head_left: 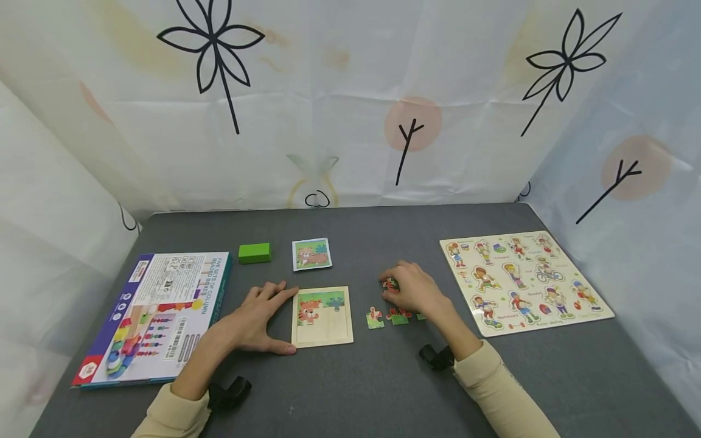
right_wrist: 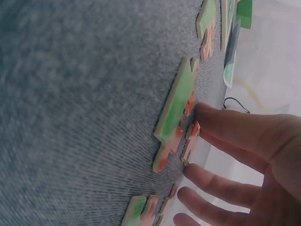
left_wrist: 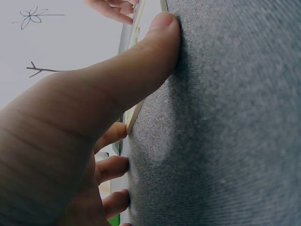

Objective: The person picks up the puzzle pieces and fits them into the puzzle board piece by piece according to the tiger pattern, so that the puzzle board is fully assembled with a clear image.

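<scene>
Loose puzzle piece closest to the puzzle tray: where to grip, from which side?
I'd pinch the loose piece by its near and far edges, right hand coming from above. It lies flat and thin on the table, so opposite edges look like the best hold. The next piece sits close on its right, leaving less finger room there than on the near side.

The right fingers [head_left: 398,272] partly hide a puzzle piece [head_left: 390,284], and the box's [head_left: 159,316] fine print [head_left: 177,277] is unreadably small.
</scene>
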A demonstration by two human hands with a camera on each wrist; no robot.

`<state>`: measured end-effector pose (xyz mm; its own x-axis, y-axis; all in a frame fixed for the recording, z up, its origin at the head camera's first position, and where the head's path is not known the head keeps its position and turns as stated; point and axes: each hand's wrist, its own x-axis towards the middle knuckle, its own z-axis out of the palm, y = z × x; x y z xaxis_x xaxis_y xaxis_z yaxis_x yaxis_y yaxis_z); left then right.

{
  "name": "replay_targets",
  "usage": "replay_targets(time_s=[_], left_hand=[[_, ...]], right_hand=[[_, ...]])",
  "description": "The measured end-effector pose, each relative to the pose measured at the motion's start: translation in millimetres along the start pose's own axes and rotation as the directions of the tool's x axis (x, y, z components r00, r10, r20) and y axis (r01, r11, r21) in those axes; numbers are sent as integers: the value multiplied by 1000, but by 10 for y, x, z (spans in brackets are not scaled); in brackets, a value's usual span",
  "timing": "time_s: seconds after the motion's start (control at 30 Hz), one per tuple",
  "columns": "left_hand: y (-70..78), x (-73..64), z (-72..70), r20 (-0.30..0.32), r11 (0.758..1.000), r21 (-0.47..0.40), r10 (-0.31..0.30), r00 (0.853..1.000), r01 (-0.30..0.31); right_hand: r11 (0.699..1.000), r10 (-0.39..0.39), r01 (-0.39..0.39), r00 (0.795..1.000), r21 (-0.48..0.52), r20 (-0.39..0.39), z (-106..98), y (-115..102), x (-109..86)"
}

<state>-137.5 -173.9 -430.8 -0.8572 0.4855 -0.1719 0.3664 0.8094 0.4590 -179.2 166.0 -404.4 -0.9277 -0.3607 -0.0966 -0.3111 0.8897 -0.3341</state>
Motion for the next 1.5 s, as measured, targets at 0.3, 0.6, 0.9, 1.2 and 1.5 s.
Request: replay_targets(time_s=[0.3, 0.6, 0.9, 1.2, 1.5], left_hand=[[11, -5, -4, 11, 1000, -9, -2, 1000, 3], [11, -10, -9, 11, 1000, -9, -2, 1000, 2], [0, -14, -2, 10, 1000, -14, -2, 1000, 2], [11, -4, -13, 9, 1000, -9, -3, 1000, 3], [10, -5, -12, 16, 1000, -6, -5, 1000, 6]], right_hand=[[1000, -22, 22, 1000, 15, -2, 10, -1, 38], [998, -30, 33, 999, 53, -40, 27, -16, 52], [994, -65, 71, 996, 80, -65, -3, -127, 47], [986, -107, 113, 993, 125, -50, -5, -312, 41], [969, -177, 183, 983, 166, -53, 24, -518, 75]])
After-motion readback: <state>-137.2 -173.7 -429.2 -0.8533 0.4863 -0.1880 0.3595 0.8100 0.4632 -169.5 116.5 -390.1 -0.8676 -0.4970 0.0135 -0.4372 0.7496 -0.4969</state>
